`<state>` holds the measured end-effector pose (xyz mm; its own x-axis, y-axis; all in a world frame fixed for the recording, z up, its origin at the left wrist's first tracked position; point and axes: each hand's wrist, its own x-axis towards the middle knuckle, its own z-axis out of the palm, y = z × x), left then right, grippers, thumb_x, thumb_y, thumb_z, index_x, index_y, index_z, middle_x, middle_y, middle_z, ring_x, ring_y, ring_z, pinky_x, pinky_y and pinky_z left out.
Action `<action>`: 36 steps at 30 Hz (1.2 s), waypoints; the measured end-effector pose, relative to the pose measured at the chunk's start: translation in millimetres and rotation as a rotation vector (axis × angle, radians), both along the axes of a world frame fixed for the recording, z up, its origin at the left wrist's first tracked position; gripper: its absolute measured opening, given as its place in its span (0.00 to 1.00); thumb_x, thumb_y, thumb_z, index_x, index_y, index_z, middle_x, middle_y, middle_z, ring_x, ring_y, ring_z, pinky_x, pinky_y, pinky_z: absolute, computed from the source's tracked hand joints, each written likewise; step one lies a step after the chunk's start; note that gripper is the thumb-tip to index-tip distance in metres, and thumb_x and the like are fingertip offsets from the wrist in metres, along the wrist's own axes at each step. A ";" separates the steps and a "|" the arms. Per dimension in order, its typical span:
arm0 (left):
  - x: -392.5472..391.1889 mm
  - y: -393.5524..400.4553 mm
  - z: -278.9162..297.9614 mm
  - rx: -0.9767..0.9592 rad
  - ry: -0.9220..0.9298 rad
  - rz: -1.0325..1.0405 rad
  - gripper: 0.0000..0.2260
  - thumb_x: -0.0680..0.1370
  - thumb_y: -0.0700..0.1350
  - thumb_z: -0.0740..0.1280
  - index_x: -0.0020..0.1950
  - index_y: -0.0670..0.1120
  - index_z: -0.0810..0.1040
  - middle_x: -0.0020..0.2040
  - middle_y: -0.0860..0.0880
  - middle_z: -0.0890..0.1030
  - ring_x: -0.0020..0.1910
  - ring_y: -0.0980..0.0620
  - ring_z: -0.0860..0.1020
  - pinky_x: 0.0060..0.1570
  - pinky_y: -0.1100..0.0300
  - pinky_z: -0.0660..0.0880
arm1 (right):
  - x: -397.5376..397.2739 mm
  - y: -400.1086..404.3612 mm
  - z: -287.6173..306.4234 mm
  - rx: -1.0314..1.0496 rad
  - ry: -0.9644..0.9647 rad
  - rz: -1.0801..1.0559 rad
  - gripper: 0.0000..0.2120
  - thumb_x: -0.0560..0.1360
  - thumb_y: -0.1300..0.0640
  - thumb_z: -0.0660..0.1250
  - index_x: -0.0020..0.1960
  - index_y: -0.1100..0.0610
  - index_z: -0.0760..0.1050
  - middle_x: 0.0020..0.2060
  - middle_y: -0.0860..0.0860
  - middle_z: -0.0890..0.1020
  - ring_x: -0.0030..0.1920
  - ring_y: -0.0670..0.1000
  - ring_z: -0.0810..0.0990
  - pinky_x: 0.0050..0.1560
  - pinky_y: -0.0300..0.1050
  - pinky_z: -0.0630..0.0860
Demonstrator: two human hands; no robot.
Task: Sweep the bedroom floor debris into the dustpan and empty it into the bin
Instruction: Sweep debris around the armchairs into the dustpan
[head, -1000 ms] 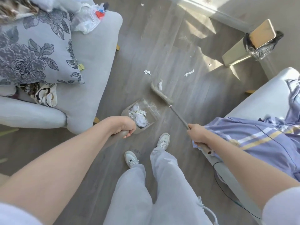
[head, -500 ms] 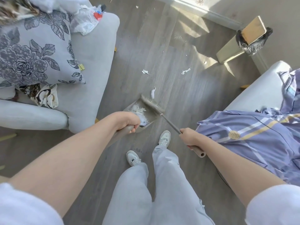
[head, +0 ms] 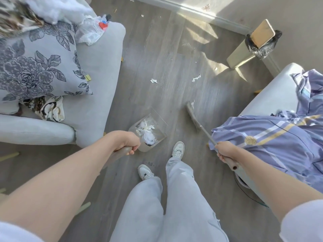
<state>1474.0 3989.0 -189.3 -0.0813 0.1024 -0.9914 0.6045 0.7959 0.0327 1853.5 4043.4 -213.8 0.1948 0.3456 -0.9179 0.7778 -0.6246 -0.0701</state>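
Observation:
My left hand (head: 129, 141) grips the grey handle of a clear dustpan (head: 158, 119) that rests on the wood floor and holds a heap of white paper scraps (head: 146, 131). My right hand (head: 225, 151) grips the handle of a long broom whose brush head (head: 191, 114) sits on the floor to the right of the pan, with a white scrap (head: 192, 103) at its far tip. Two more scraps (head: 153, 81) (head: 196, 78) lie farther out on the floor. The bin (head: 251, 48), lined with a black bag and with its lid tilted, stands by the far wall at the right.
A grey armchair (head: 97, 70) with a floral cushion and a plastic bag stands to the left. A bed (head: 272, 95) with a lilac striped cover is at the right. Small bits of paper (head: 142, 15) lie near the skirting board. My feet (head: 178, 149) stand just behind the dustpan.
The brush head has swung away from the dustpan mouth to the right and now lies apart from it. The dustpan has stayed in place with its heap of scraps.

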 end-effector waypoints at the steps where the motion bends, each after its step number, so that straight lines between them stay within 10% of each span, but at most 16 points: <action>1: -0.5 -3.1 -0.5 -0.014 -0.001 0.003 0.10 0.72 0.33 0.58 0.50 0.40 0.73 0.41 0.40 0.78 0.24 0.52 0.73 0.29 0.64 0.69 | -10.2 -9.3 -10.8 -0.031 0.011 -0.088 0.08 0.82 0.61 0.52 0.52 0.62 0.69 0.30 0.56 0.72 0.24 0.50 0.68 0.25 0.40 0.67; 10: 0.7 -9.9 -6.9 -0.004 -0.054 0.064 0.23 0.73 0.34 0.59 0.68 0.37 0.72 0.37 0.42 0.77 0.28 0.51 0.73 0.29 0.63 0.70 | -32.4 -35.0 8.6 -0.158 0.229 -0.304 0.10 0.82 0.54 0.56 0.62 0.50 0.71 0.32 0.52 0.72 0.24 0.46 0.66 0.20 0.35 0.64; 17: -22.9 -35.0 1.6 -0.013 -0.030 0.168 0.06 0.72 0.33 0.60 0.44 0.39 0.75 0.33 0.43 0.75 0.29 0.50 0.71 0.33 0.62 0.69 | -73.2 29.6 5.3 0.113 0.136 0.276 0.08 0.79 0.61 0.53 0.50 0.59 0.71 0.28 0.58 0.73 0.20 0.53 0.70 0.24 0.40 0.69; 24: -41.2 -48.3 -9.6 -0.031 -0.003 0.225 0.05 0.70 0.33 0.61 0.41 0.39 0.75 0.32 0.43 0.74 0.28 0.49 0.70 0.32 0.62 0.69 | -150.0 42.0 -39.6 -0.117 0.015 0.740 0.17 0.73 0.63 0.52 0.33 0.62 0.76 0.24 0.57 0.79 0.26 0.56 0.76 0.32 0.43 0.73; 30: -33.5 -41.3 -6.7 -0.008 -0.030 0.212 0.04 0.71 0.33 0.60 0.40 0.39 0.72 0.31 0.42 0.75 0.27 0.49 0.71 0.31 0.63 0.69 | -94.0 24.9 -0.9 -0.208 0.210 0.284 0.15 0.81 0.56 0.55 0.67 0.55 0.72 0.31 0.55 0.73 0.24 0.51 0.68 0.23 0.39 0.65; 36: -38.0 -50.5 3.8 -0.025 -0.012 0.174 0.06 0.71 0.32 0.60 0.38 0.42 0.73 0.29 0.44 0.73 0.27 0.49 0.70 0.31 0.63 0.69 | -54.6 20.4 10.3 -0.034 0.204 0.335 0.10 0.79 0.60 0.54 0.51 0.57 0.73 0.34 0.60 0.73 0.23 0.53 0.68 0.22 0.41 0.67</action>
